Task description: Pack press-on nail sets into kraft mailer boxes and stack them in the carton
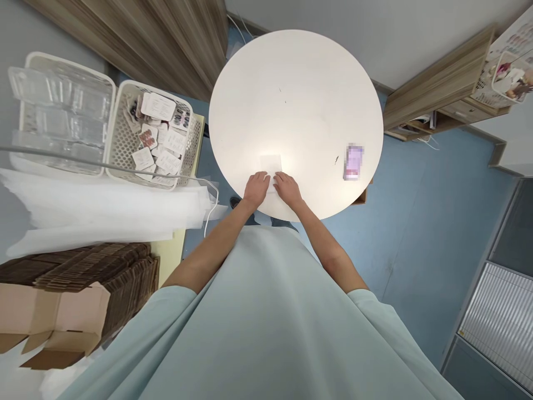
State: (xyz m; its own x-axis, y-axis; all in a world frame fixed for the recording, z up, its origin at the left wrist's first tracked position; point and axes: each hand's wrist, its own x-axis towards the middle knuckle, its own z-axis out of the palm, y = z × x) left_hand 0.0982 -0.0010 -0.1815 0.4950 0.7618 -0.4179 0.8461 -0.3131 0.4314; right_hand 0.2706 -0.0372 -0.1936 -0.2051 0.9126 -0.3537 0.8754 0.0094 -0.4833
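Observation:
A small white sheet [271,162], thin and paper-like, lies flat near the front edge of the round white table [300,83]. On its left side rests my left hand [257,188], its fingers close together and bent onto the sheet. My right hand [287,188] mirrors it from the right, fingertips pinching at the sheet near the middle. Only a narrow gap separates the two hands. Part of the sheet is hidden under the fingers, and its exact kind cannot be made out.
A blurred purple phone-like object [353,162] lies on the table's right side. To the left stand a basket of clear plastic boxes [62,111], a basket of small cards [114,139], white foam-like sheets [104,205], and flattened cardboard boxes [129,278]. A white cable [216,194] hangs between.

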